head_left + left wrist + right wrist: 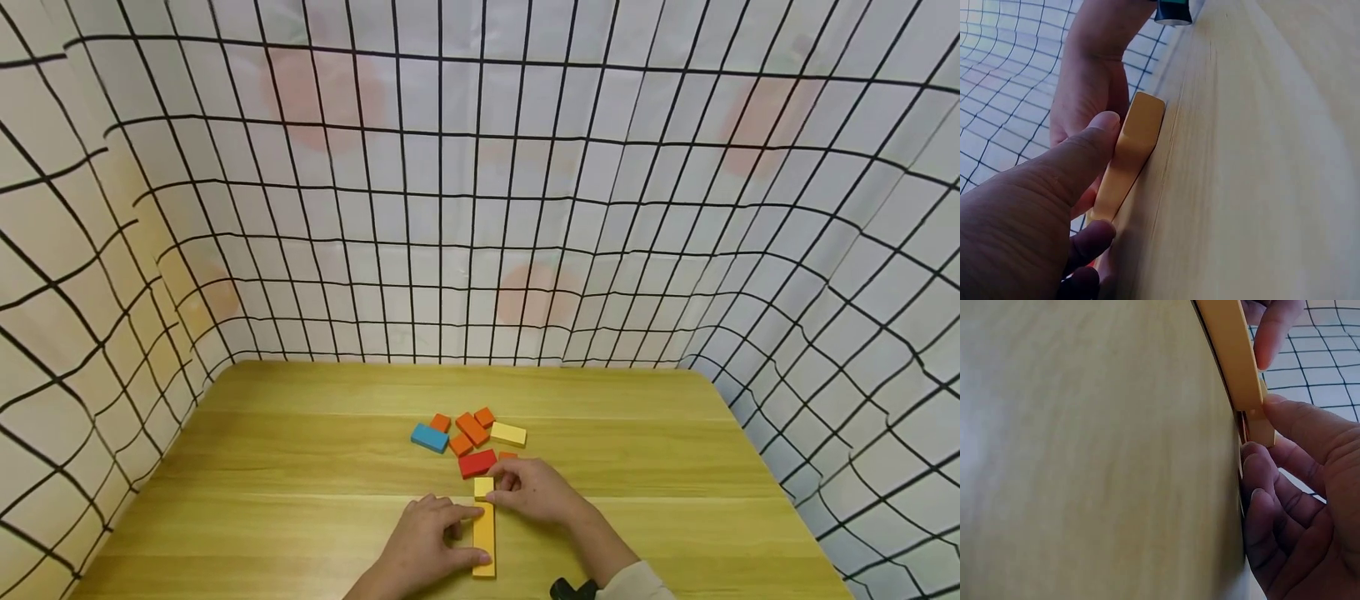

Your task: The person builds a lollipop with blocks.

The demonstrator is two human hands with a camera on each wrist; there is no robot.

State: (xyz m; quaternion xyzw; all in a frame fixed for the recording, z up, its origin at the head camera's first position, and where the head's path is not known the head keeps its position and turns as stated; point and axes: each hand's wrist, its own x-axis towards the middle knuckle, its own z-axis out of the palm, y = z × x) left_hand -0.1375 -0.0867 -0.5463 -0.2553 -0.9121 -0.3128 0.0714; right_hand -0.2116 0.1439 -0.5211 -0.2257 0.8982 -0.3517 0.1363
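Note:
A long yellow-orange block (484, 533) lies lengthwise on the wooden table. My left hand (426, 533) holds it from the left, thumb at the near end and index fingertip towards the far end. At its far end sits a small pale yellow block (483, 488). My right hand (536, 493) pinches this small block from the right side. In the right wrist view, the right thumb (1300, 422) lies where the long block (1235, 356) meets the small one (1262, 430). The left wrist view shows the left thumb (1088, 147) against the long block (1132, 140).
Just beyond the hands lie a red block (477, 463), a blue block (430, 437), a pale yellow block (508, 434) and several orange blocks (472, 429). One orange piece is partly behind the right hand. A black wire-grid wall (468, 250) encloses the table (285, 467).

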